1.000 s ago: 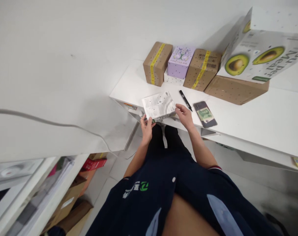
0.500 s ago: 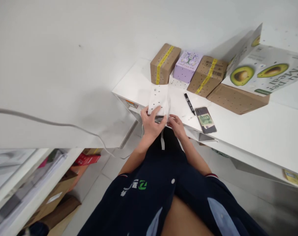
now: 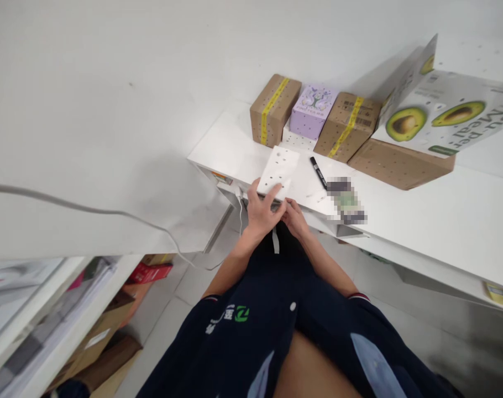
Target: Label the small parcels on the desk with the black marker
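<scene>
A small white box (image 3: 279, 166) with dark dots on its top lies at the front edge of the white desk (image 3: 222, 138). My left hand (image 3: 263, 213) grips its near end, fingers bent over the top and thumb at the near side. At the box's near right corner is my right hand (image 3: 295, 216), its fingers bent and pressed together close to the left thumb. What those fingertips pinch, if anything, is hidden. To the right of the box lie a black marker (image 3: 318, 171) and a blurred-out phone (image 3: 346, 200).
Along the wall stand a brown taped carton (image 3: 276, 110), a lilac box (image 3: 313, 113) on a white one, another taped carton (image 3: 346, 124) and a big avocado-printed box (image 3: 442, 116). A grey cable (image 3: 110, 210) hangs at left, above a shelf (image 3: 61, 304) with cartons.
The white box has turned slightly clockwise and shifted a little to the right. My left hand has moved right with it, closer to my right hand.
</scene>
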Action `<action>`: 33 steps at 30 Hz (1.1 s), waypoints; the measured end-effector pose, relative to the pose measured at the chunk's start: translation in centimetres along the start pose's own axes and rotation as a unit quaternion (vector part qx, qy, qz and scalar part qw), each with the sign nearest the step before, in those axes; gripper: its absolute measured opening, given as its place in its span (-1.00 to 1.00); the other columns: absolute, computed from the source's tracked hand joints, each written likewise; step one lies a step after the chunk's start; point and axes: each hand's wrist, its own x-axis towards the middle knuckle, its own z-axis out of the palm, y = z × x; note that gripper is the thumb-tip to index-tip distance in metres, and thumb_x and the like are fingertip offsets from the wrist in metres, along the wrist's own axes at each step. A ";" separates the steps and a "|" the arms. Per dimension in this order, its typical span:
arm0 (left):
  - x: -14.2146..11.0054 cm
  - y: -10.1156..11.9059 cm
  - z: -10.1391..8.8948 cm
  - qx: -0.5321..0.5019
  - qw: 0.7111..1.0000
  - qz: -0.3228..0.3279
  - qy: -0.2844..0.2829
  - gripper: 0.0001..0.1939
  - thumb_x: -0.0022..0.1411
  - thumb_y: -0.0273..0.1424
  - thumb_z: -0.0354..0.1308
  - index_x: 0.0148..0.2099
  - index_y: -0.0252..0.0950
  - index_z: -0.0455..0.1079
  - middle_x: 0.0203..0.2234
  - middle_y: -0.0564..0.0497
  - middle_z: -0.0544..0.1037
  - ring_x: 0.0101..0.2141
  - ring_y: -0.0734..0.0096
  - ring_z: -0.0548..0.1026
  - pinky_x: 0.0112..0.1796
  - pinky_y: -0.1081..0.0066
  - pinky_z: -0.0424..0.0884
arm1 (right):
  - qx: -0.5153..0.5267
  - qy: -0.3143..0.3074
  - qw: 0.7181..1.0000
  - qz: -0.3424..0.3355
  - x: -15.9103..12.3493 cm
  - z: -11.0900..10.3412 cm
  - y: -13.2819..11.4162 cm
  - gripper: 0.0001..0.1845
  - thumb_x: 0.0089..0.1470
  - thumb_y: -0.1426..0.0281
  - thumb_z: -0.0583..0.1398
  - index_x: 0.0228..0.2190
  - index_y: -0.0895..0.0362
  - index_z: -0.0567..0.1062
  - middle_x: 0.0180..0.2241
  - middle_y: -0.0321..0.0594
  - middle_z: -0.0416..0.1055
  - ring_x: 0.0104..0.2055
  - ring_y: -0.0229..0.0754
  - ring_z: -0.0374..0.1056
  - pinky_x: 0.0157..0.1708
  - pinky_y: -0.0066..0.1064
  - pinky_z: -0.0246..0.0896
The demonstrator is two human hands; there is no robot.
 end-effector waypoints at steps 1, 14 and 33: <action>-0.2 0.1 0.1 0.006 0.999 0.036 -0.010 -0.61 0.19 -0.35 0.24 0.09 -0.17 0.45 0.18 -0.20 0.19 0.18 -0.02 0.26 0.10 0.05 0.38 | 0.016 -0.010 1.000 -0.007 -0.1 0.1 -0.2 -0.61 -0.07 0.11 0.33 -0.25 0.03 0.41 -0.30 -0.35 0.54 -0.27 -0.23 0.47 -0.24 -0.39 0.36; -5.5 -4.7 3.9 0.052 0.979 0.161 -0.110 -0.63 0.25 -0.51 0.14 -0.03 0.06 0.54 0.02 -0.04 0.58 0.19 0.03 0.39 0.25 -0.25 -0.01 | -0.032 0.072 0.997 0.013 -0.2 -3.1 -2.0 -0.82 -0.07 0.28 0.27 -0.39 0.08 0.42 -0.48 -0.34 0.49 -0.52 -0.29 0.39 -0.49 -0.46 0.31; -1.2 -1.3 4.2 0.075 0.981 0.024 -0.179 -0.55 0.37 -0.33 0.04 0.28 -0.08 0.33 0.21 -0.18 0.42 0.25 -0.04 0.29 0.17 -0.14 0.14 | -0.723 0.229 0.649 -0.055 7.5 -5.5 -11.7 -0.70 0.18 0.49 0.08 -0.11 0.33 0.49 0.07 0.29 0.32 -0.04 0.12 0.45 -0.03 -0.12 0.30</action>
